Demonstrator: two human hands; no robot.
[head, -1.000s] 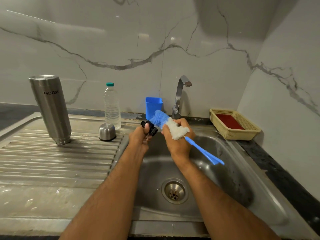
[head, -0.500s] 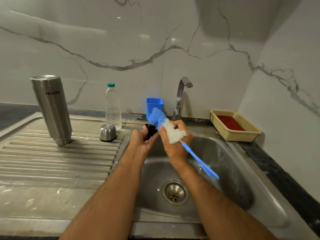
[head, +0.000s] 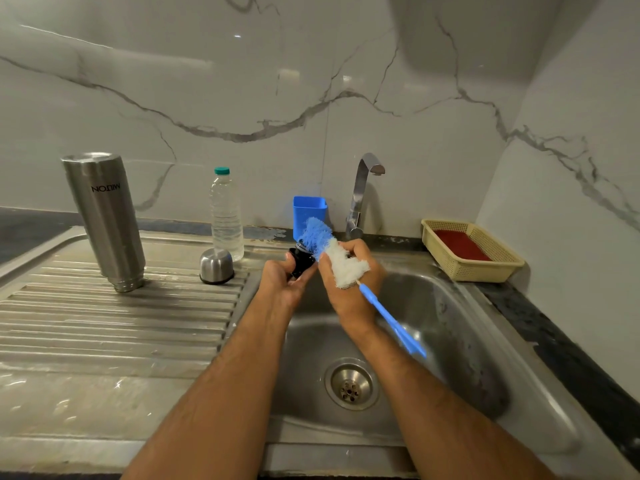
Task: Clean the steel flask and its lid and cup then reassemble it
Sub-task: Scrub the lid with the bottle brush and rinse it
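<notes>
The steel flask (head: 104, 220) stands upside down on the drainboard at the left. Its steel cup (head: 216, 266) sits mouth down nearby. Over the sink's left edge my left hand (head: 282, 285) grips the black lid (head: 302, 262). My right hand (head: 349, 289) holds a bottle brush (head: 341, 263) by its white bristles. The brush's blue tip presses on the top of the lid, and its blue handle points down to the right over the basin.
A clear water bottle (head: 227, 216) stands behind the cup. A blue plastic holder (head: 309, 211) and the tap (head: 362, 195) are at the back of the sink (head: 460, 341). A cream basket (head: 471, 251) with a red pad sits on the right counter.
Both hands have shifted slightly while the brush rubs the lid. The brush handle has swung lower and more upright over the basin.
</notes>
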